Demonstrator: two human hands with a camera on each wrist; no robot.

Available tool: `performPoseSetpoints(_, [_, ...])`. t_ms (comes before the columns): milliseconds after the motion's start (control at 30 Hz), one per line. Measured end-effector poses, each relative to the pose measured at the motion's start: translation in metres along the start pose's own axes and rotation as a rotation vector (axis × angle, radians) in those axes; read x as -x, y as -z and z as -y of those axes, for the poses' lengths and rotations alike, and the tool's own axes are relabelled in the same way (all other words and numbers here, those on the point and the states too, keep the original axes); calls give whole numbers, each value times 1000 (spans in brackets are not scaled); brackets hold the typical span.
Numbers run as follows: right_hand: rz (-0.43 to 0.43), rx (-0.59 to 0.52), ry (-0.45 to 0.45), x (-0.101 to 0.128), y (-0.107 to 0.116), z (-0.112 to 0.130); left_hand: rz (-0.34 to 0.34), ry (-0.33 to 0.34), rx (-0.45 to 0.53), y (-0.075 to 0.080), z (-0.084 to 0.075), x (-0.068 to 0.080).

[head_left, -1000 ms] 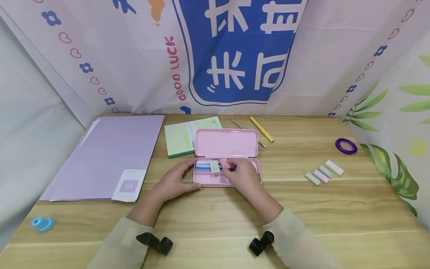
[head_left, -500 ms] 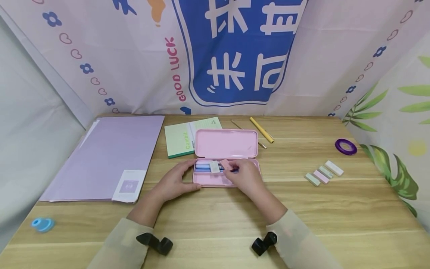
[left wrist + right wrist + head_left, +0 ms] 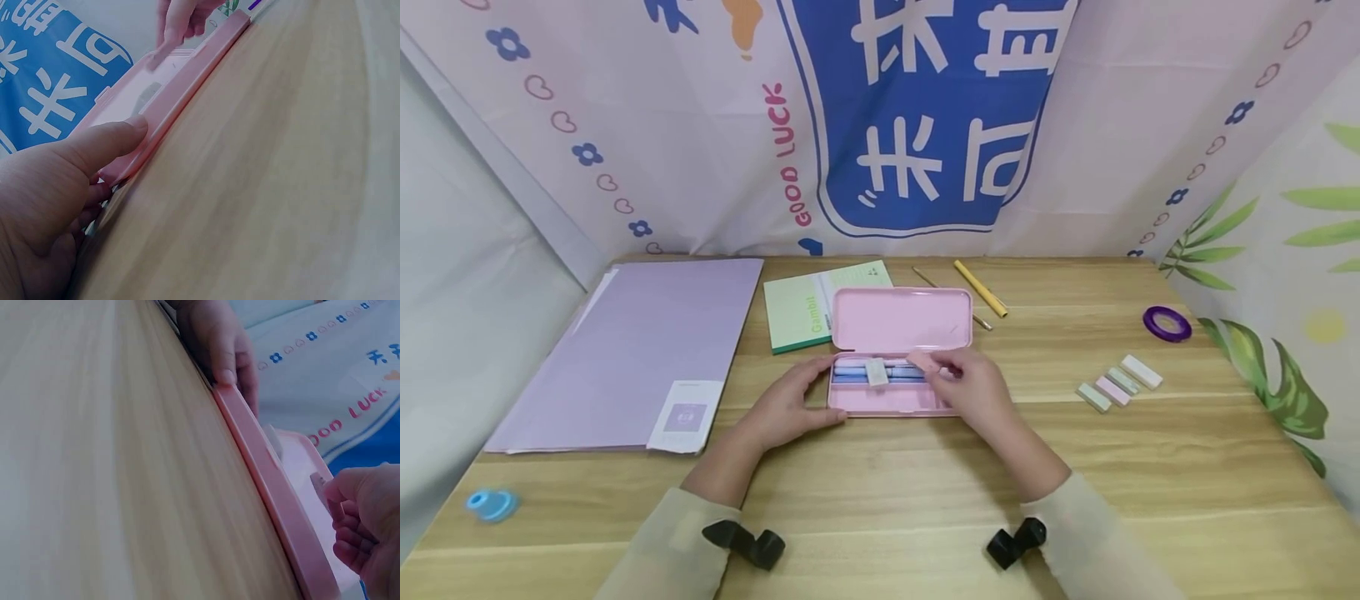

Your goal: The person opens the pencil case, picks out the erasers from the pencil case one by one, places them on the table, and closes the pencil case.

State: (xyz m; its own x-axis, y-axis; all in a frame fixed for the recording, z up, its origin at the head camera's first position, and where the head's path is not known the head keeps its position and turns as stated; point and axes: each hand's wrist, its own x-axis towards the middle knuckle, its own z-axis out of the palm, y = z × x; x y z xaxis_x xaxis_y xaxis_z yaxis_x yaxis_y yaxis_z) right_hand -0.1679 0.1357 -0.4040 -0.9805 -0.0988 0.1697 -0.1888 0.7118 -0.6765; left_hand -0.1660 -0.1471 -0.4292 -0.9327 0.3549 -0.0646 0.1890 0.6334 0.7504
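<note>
A pink pencil case (image 3: 895, 398) lies with its lid raised. Several blue and white pens (image 3: 850, 373) fill its back compartment, and a whitish eraser (image 3: 876, 372) rests across them. My left hand (image 3: 790, 406) grips the case's left end, its thumb along the front corner, as the left wrist view also shows. Between thumb and fingers, my right hand (image 3: 973, 385) pinches a pink eraser (image 3: 922, 361) over the right part of the case. In the right wrist view this eraser (image 3: 319, 486) appears tilted above the case's front wall.
Behind the case lie a green notebook (image 3: 797, 312), a pencil (image 3: 981, 322) and a yellow pen (image 3: 981, 288). Several erasers (image 3: 1112, 390) and a purple tape ring (image 3: 1167, 337) are at right. A lilac folder (image 3: 640, 342) and small blue object (image 3: 493, 505) are at left.
My right hand has drawn the pink eraser up and to the right, away from the whitish one, uncovering more of the pens. The left hand keeps its place on the case.
</note>
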Motion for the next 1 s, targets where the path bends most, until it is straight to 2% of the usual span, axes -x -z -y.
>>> performPoseSetpoints(133, [-42, -19, -3, 7, 27, -24, -5, 7, -3, 1, 0, 0])
performPoseSetpoints(300, [-112, 20, -42, 22, 71, -67, -13, 10, -16, 2, 1, 1])
performPoseSetpoints(467, [-175, 67, -125, 46, 121, -117, -9, 3, -18, 2, 1, -1])
performPoseSetpoints(633, [-202, 57, -244, 69, 161, -164, -12, 1, -11, 2, 0, -2])
performPoseSetpoints(800, [-182, 81, -291, 85, 184, -194, -4, 9, -17, 1, -1, -2])
performPoseSetpoints(1000, [-94, 233, -345, 91, 191, -206, -2, 13, -16, -1, 0, -2])
